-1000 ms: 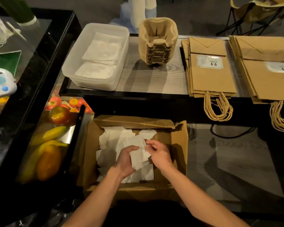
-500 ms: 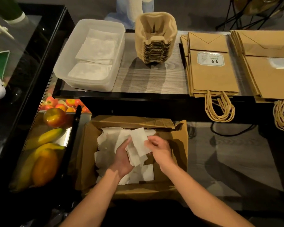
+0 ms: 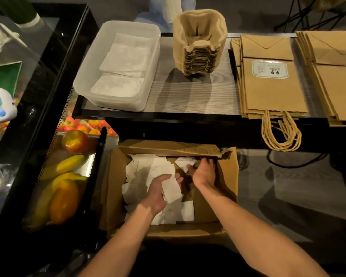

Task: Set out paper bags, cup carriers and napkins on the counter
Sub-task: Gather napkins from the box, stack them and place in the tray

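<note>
**Left hand grips napkins over the box, right hand reaches to the far corner**

Left hand (image 3: 158,194) is closed on a small stack of white napkins (image 3: 171,189), thumb lying across the top sheet and fingers curled under it, held just above the open cardboard box (image 3: 228,176). Right hand (image 3: 203,173) is beside it and farther in, at the box's far right corner. Its thumb is next to a loose napkin (image 3: 185,162), and its fingers run into the shadow under the torn flap, so I cannot tell whether they hold anything.

Only one piece of writing is readable. A pale label (image 3: 269,69) on the top bag of the nearer stack of paper bags (image 3: 274,92) carries the figures 9.9, upside down from this side; the smaller print above them is too blurred to read. A second stack of bags (image 3: 338,80) lies just to its right, and its own label is cut off by the frame edge.

More loose napkins (image 3: 146,168) litter the box floor beneath and to the left of the held stack. Up on the counter (image 3: 188,96), well apart from both hands, a clear plastic tub (image 3: 84,84) holds flat napkins (image 3: 126,58). A nested pile of pulp cup carriers (image 3: 200,45) stands between the tub and the bags.
</note>
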